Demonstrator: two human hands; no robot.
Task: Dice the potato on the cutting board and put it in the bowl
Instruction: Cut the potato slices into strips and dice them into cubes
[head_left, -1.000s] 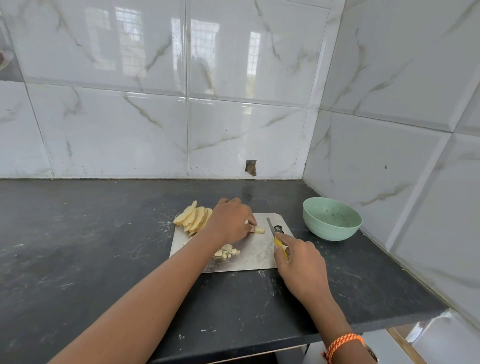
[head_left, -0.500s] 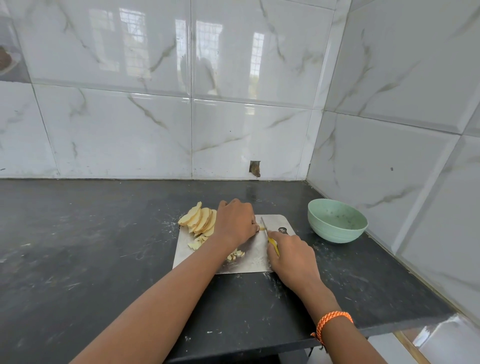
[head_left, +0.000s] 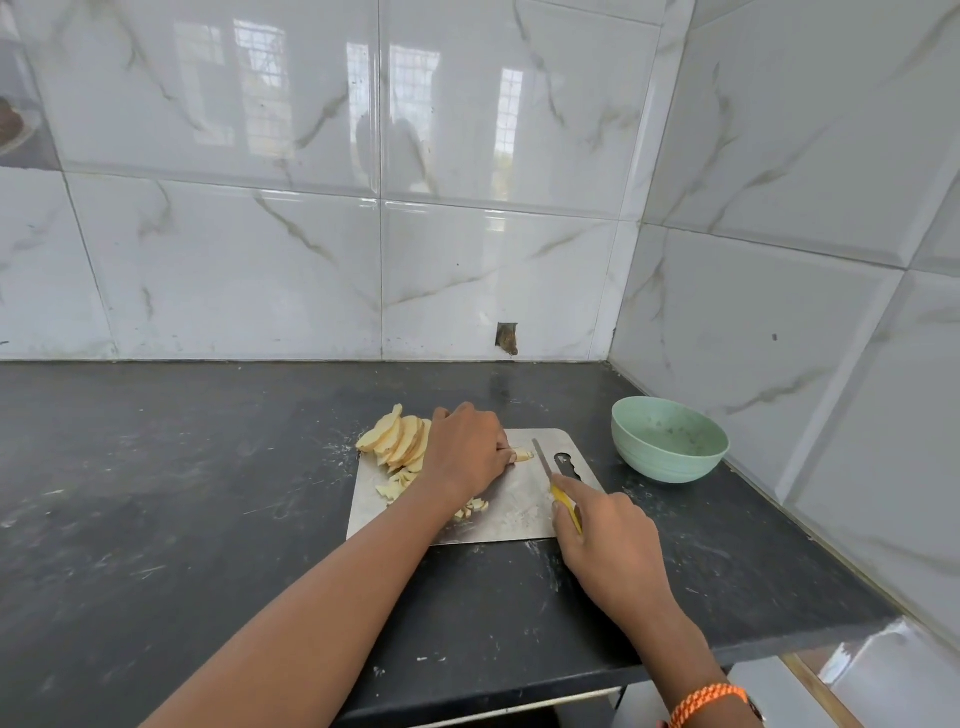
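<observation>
A steel cutting board (head_left: 511, 512) lies on the black counter. Potato slices (head_left: 396, 437) are fanned at its back left corner, and small diced bits (head_left: 474, 506) lie near my left forearm. My left hand (head_left: 467, 451) presses down on a potato strip (head_left: 522, 456) whose end pokes out past the fingers. My right hand (head_left: 605, 540) grips a yellow-handled knife (head_left: 553, 480), its blade tip just right of the strip's end. The green bowl (head_left: 669, 437) stands to the right of the board.
The black counter (head_left: 182, 493) runs left from the board and ends at a front edge near my arms. Tiled walls meet in a corner behind the bowl. A small hole (head_left: 507, 338) is in the back wall.
The knife went in against the strip beside my left fingers half a second ago and now sits slightly right of it again. My left hand stays on the strip.
</observation>
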